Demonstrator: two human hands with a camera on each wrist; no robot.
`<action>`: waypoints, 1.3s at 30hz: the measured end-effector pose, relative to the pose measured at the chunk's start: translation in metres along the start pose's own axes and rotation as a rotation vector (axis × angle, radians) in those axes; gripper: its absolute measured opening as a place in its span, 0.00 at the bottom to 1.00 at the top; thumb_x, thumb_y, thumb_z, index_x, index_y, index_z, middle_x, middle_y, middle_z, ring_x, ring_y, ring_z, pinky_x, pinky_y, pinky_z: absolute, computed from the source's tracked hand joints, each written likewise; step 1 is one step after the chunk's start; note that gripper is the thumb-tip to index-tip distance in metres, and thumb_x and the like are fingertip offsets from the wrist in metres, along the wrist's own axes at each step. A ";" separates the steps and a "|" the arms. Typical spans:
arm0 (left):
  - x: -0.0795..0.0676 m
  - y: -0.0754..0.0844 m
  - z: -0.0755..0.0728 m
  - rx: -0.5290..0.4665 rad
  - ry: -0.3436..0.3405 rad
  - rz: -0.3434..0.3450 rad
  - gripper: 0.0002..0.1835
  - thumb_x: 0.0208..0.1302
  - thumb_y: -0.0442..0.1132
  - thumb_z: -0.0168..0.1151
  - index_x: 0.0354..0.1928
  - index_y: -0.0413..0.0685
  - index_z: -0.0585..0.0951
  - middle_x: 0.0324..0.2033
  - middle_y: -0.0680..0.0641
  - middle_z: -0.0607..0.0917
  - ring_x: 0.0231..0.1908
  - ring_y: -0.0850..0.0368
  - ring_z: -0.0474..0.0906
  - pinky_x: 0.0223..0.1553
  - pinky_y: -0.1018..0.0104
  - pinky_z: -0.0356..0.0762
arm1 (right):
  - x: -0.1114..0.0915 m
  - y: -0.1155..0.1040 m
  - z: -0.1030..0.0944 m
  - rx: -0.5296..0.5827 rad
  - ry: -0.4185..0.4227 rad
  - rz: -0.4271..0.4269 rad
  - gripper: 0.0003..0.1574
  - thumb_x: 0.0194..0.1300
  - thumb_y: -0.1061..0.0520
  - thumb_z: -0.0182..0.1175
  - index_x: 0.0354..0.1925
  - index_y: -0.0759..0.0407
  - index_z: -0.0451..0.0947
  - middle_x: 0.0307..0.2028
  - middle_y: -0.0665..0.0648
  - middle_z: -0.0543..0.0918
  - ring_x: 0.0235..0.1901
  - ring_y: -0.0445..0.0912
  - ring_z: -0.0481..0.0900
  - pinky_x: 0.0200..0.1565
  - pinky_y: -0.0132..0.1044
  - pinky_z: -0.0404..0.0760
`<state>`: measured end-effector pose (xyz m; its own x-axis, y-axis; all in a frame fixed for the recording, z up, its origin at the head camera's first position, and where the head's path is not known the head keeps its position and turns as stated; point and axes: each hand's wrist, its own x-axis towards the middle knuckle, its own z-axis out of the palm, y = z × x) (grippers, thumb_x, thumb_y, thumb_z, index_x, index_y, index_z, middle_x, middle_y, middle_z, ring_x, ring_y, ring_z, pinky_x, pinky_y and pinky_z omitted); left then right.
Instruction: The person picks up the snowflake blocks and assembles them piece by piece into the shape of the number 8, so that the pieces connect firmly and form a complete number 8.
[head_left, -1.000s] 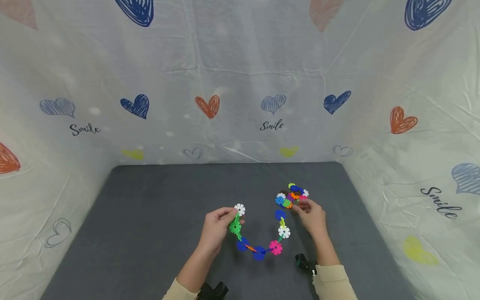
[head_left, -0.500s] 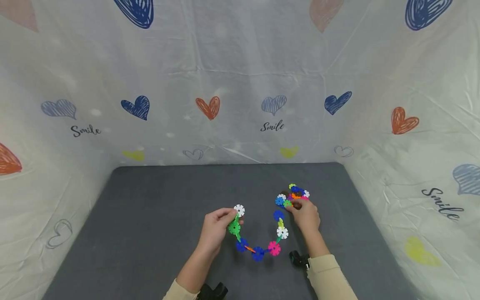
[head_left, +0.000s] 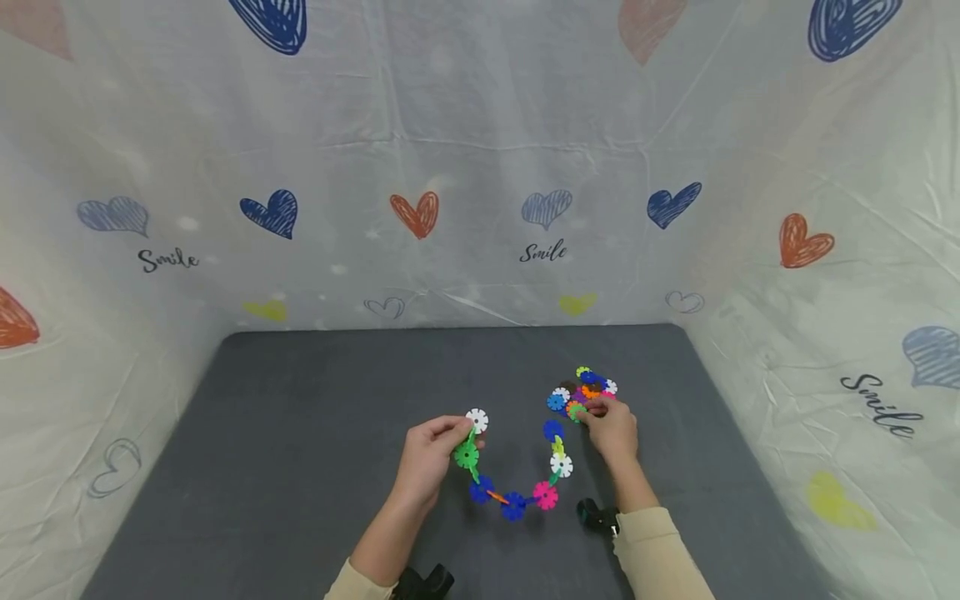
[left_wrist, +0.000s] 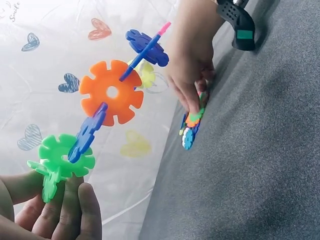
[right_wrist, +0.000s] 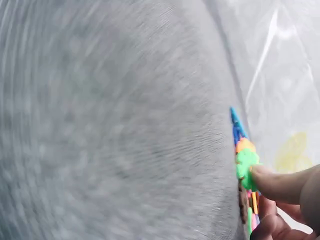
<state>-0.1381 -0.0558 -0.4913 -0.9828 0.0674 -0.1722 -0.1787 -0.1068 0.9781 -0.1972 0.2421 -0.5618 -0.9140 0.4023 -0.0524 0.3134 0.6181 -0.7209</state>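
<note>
The left hand (head_left: 427,454) pinches the chain (head_left: 513,507) near one end, seemingly to keep it raised, while the right hand (head_left: 615,430) pinches a green disc (head_left: 575,412) at the pile (head_left: 591,391).

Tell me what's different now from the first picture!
The right grip moved a little left along the near side of the pile of flower discs, and now seems to pinch a green disc. The left grip still holds the chain, which shifted only slightly left.
</note>
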 end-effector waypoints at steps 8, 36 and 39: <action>0.000 0.000 0.001 0.019 -0.015 0.009 0.16 0.69 0.44 0.66 0.46 0.35 0.86 0.38 0.35 0.89 0.32 0.55 0.87 0.34 0.68 0.82 | -0.008 -0.001 -0.015 0.124 -0.103 -0.024 0.13 0.70 0.52 0.65 0.41 0.62 0.81 0.35 0.59 0.85 0.33 0.48 0.78 0.34 0.36 0.74; -0.003 0.009 0.004 0.117 -0.013 0.070 0.13 0.68 0.43 0.67 0.41 0.37 0.87 0.32 0.33 0.87 0.30 0.48 0.85 0.30 0.69 0.81 | -0.091 -0.094 -0.008 0.342 -0.139 -0.893 0.07 0.65 0.68 0.66 0.40 0.58 0.79 0.32 0.53 0.87 0.31 0.41 0.87 0.38 0.31 0.86; -0.003 0.009 0.003 0.124 -0.025 0.068 0.13 0.68 0.43 0.67 0.41 0.38 0.88 0.32 0.34 0.87 0.32 0.44 0.85 0.30 0.69 0.81 | -0.091 -0.094 -0.006 0.316 -0.121 -0.939 0.08 0.64 0.67 0.67 0.39 0.57 0.81 0.32 0.53 0.87 0.31 0.39 0.87 0.38 0.29 0.85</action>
<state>-0.1363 -0.0537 -0.4810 -0.9906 0.0892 -0.1038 -0.1032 0.0116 0.9946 -0.1420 0.1514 -0.4847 -0.7816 -0.2396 0.5759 -0.6167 0.4354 -0.6558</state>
